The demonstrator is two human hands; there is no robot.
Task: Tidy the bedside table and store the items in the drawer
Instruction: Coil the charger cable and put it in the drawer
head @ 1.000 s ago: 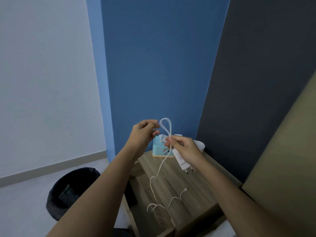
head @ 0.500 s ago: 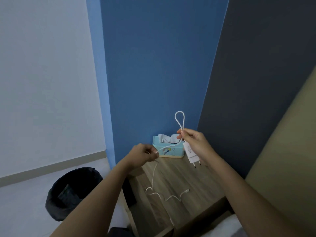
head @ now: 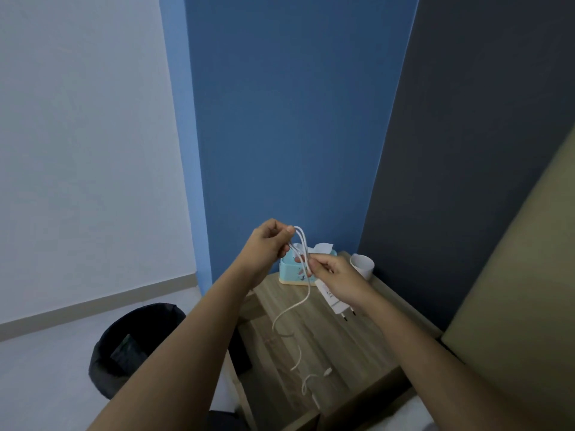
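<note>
Both of my hands hold a white charger cable [head: 303,301] above the wooden bedside table [head: 367,343]. My left hand [head: 270,242] pinches the top of the cable loops. My right hand [head: 336,276] grips the loops lower down together with the white plug adapter [head: 333,301], whose pins point down and right. The rest of the cable hangs down and its free end [head: 327,372] lies on the tabletop. A light-blue tissue box [head: 292,273] stands at the back of the table, partly hidden behind my hands.
A white cup [head: 362,265] stands at the table's back right corner. A black waste bin [head: 133,346] sits on the floor to the left of the table. Blue and dark walls rise behind, and a bed edge [head: 513,306] borders the right.
My left hand has risen from low near the table up beside my right hand, bringing another loop of cable. My right hand came down and left a little.
</note>
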